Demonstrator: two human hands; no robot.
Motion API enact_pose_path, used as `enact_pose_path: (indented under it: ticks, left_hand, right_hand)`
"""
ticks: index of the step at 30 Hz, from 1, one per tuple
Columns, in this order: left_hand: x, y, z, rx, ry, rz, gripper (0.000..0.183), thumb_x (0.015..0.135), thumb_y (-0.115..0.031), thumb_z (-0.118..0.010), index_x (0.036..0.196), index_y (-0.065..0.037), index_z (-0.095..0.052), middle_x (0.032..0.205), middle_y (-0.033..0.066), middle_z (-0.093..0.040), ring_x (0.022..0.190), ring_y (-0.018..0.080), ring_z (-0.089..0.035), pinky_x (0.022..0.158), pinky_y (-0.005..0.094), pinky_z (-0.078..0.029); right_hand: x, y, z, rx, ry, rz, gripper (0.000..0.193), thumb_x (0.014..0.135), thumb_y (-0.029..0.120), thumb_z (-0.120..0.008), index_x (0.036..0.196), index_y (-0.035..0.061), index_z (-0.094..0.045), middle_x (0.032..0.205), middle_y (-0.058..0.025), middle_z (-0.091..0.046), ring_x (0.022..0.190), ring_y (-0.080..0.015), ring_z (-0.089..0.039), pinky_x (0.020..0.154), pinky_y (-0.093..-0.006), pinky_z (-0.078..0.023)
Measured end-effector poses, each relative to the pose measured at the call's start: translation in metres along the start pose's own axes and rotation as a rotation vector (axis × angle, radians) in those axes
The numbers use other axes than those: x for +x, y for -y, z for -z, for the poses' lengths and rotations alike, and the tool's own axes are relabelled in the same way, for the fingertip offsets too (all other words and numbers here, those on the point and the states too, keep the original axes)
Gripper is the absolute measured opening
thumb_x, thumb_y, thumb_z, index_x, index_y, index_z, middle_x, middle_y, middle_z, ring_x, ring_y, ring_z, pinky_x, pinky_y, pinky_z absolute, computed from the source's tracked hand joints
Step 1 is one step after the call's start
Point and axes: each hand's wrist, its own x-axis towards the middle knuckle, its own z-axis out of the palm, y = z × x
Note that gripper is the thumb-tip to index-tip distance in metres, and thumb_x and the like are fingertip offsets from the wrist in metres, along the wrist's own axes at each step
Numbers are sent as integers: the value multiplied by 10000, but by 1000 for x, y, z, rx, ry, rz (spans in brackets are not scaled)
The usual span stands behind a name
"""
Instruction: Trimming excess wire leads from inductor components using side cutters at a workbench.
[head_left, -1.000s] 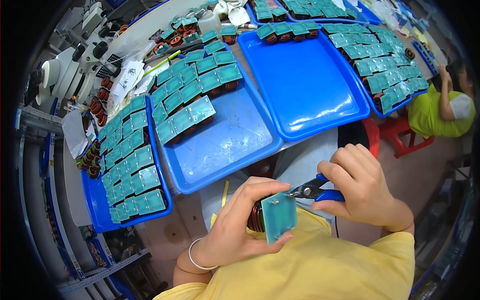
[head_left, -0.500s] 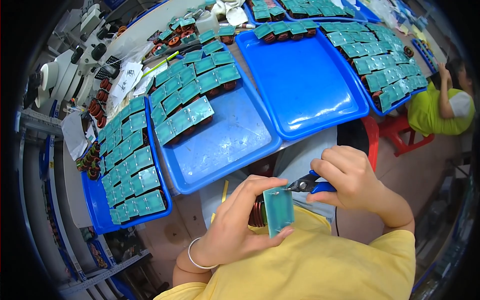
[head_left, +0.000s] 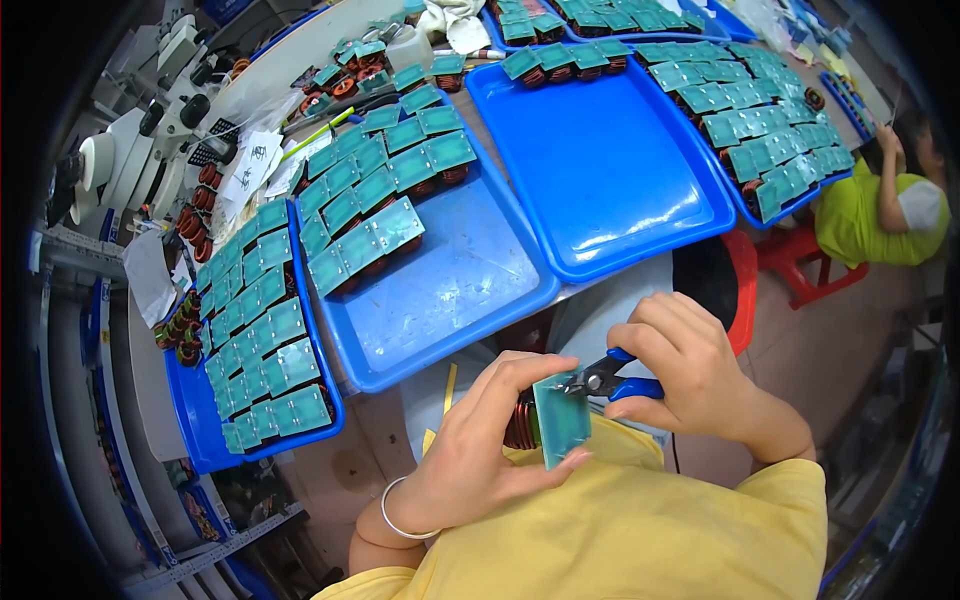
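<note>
My left hand [head_left: 490, 430] grips a green circuit board [head_left: 563, 425] by its upper and lower edges. Behind the board, partly covered by my fingers, is a copper-wound coil [head_left: 523, 424]. My right hand [head_left: 680, 368] is closed round blue-handled flush cutters [head_left: 604, 378]. Their dark jaws reach the board's face near its upper edge, by a small pin; whether the jaws are fully closed on it is too small to tell. The board stands on edge, its face turned to the right, above my lap.
Ahead lies a worn blue tray [head_left: 455, 290] partly filled with rows of boards on coils. Beside it are a brighter blue tray [head_left: 610, 170] with several boards at its far edge and a fuller tray [head_left: 335, 425] at left. A person [head_left: 885, 210] sits at far right near a red stool [head_left: 800, 275].
The cutters' handles have spread wider, and their jaws have moved slightly left and down across the board. The board has turned a little, still in my left hand.
</note>
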Motion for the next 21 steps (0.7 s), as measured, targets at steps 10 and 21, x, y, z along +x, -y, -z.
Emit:
enact_pose_path:
  ticks: [10, 21]
  left_hand:
    - [-1, -2, 0, -18, 9, -23, 581, 673, -71, -747, 1173, -14, -457, 1040, 112, -509, 786, 173, -542, 600, 243, -450]
    - [2, -2, 1, 16, -1, -109, 577, 668, -58, -748, 1160, 13, -455, 1036, 139, -524, 859, 239, -549, 670, 276, -464]
  right_hand:
    - [-1, 1, -1, -29, 1, 0, 518, 723, 499, -628, 869, 12, -532, 723, -98, -431, 634, -270, -459, 580, -354, -368]
    - [2, 4, 6, -88, 41, 28, 510, 737, 501, -614, 866, 14, -529, 712, -95, -428, 620, -264, -456, 567, -348, -364]
